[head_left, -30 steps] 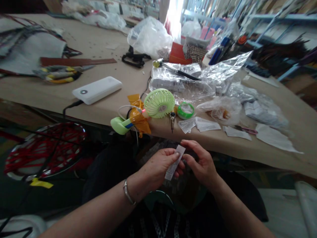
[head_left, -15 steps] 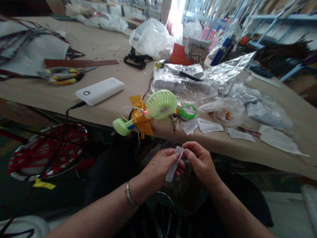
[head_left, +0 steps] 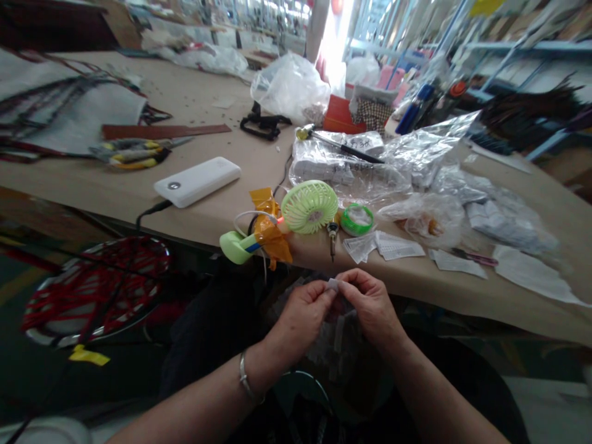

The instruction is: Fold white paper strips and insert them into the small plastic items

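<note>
A small white paper label (head_left: 333, 283) is pinched between my two hands, just off the table's front edge. My left hand (head_left: 303, 311) closes thumb and fingers on its left side. On the other side my right hand (head_left: 370, 302) grips it with bent fingers. Only the label's top shows; the rest is hidden behind the fingers. Beyond the hands, printed label strips (head_left: 398, 245) lie at the table edge. A soldering-iron-like tool (head_left: 332, 237) points over the edge, beside a green round tub (head_left: 356, 219).
A green handheld fan (head_left: 309, 206) is taped at the table edge, near a white power bank (head_left: 198, 182). Pliers (head_left: 139, 154) lie at the left. Clear plastic bags (head_left: 351, 172) and a hammer-like tool (head_left: 342, 148) lie behind. Scissors (head_left: 476, 256) rest at the right.
The right hand has closed in on the label, and both hands' fingertips now meet at it. The long strip seen before is now mostly covered. The camera view has shifted slightly.
</note>
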A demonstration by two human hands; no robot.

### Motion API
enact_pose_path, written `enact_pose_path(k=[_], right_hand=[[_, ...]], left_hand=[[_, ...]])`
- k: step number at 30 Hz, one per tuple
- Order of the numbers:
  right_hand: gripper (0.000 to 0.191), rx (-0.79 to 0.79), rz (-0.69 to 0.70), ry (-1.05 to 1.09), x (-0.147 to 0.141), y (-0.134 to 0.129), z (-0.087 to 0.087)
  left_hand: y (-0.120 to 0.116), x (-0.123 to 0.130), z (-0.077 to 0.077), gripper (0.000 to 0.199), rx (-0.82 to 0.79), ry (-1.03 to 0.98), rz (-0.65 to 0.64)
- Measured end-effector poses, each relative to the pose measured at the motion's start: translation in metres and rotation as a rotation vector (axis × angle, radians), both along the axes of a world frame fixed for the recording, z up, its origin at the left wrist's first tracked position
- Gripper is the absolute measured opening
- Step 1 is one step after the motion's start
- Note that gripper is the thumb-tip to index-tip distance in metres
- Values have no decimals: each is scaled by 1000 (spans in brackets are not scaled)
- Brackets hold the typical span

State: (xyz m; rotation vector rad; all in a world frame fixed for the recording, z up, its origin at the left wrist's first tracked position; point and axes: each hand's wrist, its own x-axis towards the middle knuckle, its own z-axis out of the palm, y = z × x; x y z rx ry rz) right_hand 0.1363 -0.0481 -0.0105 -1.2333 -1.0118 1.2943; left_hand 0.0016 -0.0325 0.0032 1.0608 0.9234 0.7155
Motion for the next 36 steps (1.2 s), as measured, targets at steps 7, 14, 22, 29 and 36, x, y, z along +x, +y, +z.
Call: enact_pose_path(k=[7, 14, 22, 29, 36], right_hand=[[13, 106, -81, -239, -4, 10, 5], [13, 134, -129, -364, -2, 16, 5], [10, 211, -137, -485, -1, 20, 6], [10, 236, -154, -543, -1, 25, 6], [9, 253, -157, -539, -1, 26, 6]], left_hand=[[15, -5, -1, 17, 276, 214, 100], [26, -5, 2, 16, 482, 293, 125], [29, -4, 0, 20, 529, 323, 140], [33, -2, -3, 20, 538, 328, 151], [34, -1, -4, 19, 526, 327, 164]])
